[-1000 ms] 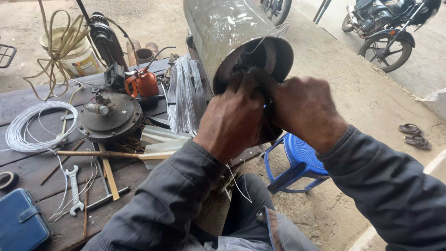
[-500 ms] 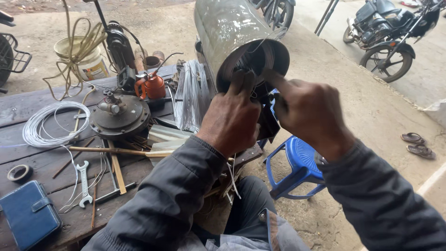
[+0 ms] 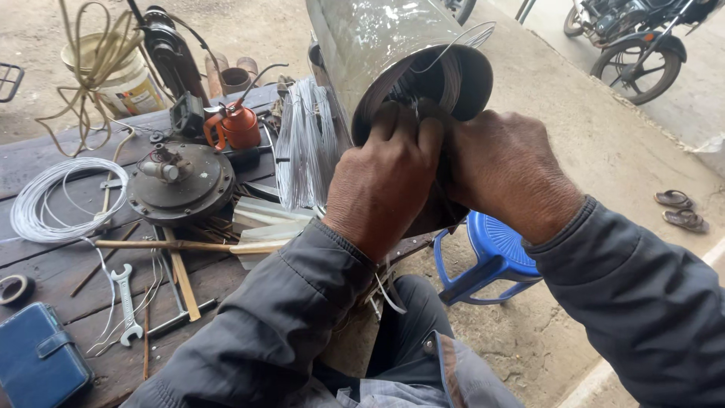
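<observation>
Grey metal, scuffed: a motor shell [image 3: 377,45] lies on its side at the counter's [image 3: 68,264] edge, open end toward the wearer. Both hands are pressed into that opening, side by side and touching. The left hand [image 3: 385,185] is curled, fingers [image 3: 411,128] bent over the dark windings [image 3: 445,83] at the rim; its grip appears clenched on wire, though what lies under the fingers is hidden. The right hand [image 3: 506,170] is closed against the lower rim; whether anything is pinched cannot be told. A thin wire [image 3: 453,45] is seen arcing over the top edge.

Since a second ago the hands are found slightly rearranged: half a second back the right hand was drawn a little apart with something blue pinched at its fingertips; now it is pressed back beside the left and the blue piece is no longer seen. By judgement, work on the windings is being continued rather than finished.

Noted on the counter, well apart from the hands: a round rotor cover [image 3: 181,185], an orange oil can [image 3: 238,125], a white wire coil [image 3: 53,196], a silvery wire bundle [image 3: 306,143], a spanner [image 3: 124,302], wooden sticks [image 3: 177,245], a blue case [image 3: 38,359]. A blue stool [image 3: 491,253] stands below the shell.
</observation>
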### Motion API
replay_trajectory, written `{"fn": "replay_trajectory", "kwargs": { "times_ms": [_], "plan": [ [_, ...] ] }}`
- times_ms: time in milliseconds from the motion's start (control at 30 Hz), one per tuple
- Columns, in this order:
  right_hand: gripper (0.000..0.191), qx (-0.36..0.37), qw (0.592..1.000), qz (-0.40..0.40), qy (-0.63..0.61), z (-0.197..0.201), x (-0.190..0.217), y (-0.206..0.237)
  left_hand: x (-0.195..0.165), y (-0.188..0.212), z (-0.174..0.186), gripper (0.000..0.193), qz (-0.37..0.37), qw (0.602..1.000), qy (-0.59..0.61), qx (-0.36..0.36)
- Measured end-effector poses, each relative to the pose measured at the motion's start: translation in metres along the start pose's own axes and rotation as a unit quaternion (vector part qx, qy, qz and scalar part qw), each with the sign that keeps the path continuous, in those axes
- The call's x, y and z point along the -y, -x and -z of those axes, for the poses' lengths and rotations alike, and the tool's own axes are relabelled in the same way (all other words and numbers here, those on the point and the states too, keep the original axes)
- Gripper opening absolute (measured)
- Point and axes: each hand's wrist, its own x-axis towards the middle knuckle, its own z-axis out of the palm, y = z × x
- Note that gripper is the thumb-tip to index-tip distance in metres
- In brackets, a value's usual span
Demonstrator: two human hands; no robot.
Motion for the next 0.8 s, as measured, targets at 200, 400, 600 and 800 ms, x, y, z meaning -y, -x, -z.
{"fn": "replay_trajectory", "kwargs": {
  "times_ms": [200,400,600,800],
  "plan": [
    [0.021,0.022,1.000,0.001,0.007,0.001,0.002,-0.009,0.000,-0.001,-0.005,0.018,-0.006,0.999,-0.021,-0.031],
    [0.016,-0.061,0.998,0.025,-0.005,-0.003,-0.007,0.001,-0.013,0.002,0.007,0.024,-0.004,1.000,0.000,-0.014],
    [0.018,-0.049,0.998,0.031,-0.018,-0.006,-0.009,0.020,-0.016,0.005,0.018,0.032,0.023,0.996,0.067,0.051],
    [0.024,-0.353,0.879,0.069,-0.314,-0.025,0.030,0.106,0.013,0.052,0.059,0.021,-0.090,0.973,0.199,-0.075]
  ]
}}
